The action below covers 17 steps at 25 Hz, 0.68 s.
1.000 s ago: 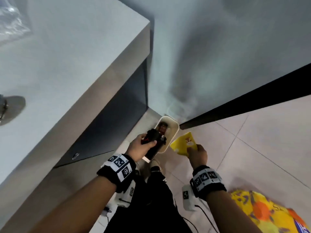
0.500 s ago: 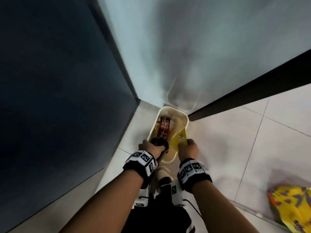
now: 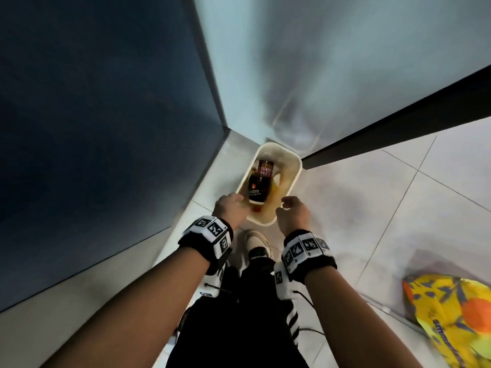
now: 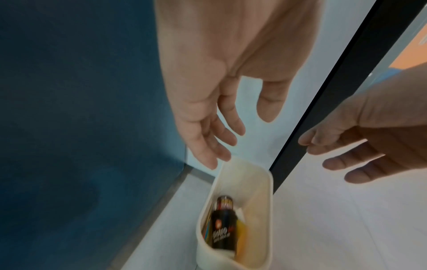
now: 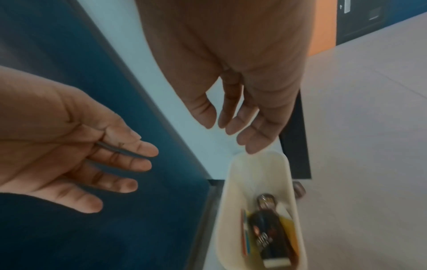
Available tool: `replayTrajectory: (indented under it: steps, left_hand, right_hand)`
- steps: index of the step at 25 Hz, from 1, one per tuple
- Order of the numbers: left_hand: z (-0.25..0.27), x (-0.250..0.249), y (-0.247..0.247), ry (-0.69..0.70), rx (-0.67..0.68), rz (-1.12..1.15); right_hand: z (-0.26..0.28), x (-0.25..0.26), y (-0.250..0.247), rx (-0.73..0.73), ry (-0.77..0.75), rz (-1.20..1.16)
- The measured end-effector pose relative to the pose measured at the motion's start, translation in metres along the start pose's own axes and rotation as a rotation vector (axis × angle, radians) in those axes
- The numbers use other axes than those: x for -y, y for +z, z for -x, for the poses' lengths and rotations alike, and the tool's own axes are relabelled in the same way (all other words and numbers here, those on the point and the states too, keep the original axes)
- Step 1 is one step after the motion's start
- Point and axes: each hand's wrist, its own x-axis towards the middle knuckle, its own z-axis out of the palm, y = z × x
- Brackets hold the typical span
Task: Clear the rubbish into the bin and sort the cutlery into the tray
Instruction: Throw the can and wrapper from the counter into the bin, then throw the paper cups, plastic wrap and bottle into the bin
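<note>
Pale tiled floor [image 3: 398, 208], blue panel [image 3: 93, 128]

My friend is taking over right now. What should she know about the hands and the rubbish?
Left hand: open, holds nothing, above the bin's near left rim.
Right hand: open, holds nothing, above the near right rim.
Bin: cream, on the floor in the corner.
Inside: a dark packet lying on top, a yellow wrapper beside it, and other rubbish under them.
Done: those pieces are binned.
Left: no cutlery or tray is in view here, so sorting cannot be judged. A yellow and orange bag lies on the floor to the right.
</note>
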Motion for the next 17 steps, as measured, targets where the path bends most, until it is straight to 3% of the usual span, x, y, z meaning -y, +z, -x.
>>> replayTrajectory:
  steps: [4,12,17]
  left_hand:
    - [0.098,-0.021,-0.053,0.053,0.006,0.151]
    - [0.284,-0.069,-0.176,0.212,-0.145,0.265]
    - [0.38,-0.071,-0.258,0.327,-0.34,0.531]
  right_hand:
    - [0.081,0.04,-0.045,0.1,-0.116,0.016]
    - [0.24,0.138,-0.137,0.283,-0.564,0.128]
    - [0.323,0.208,-0.156,0.338,-0.891,0.124]
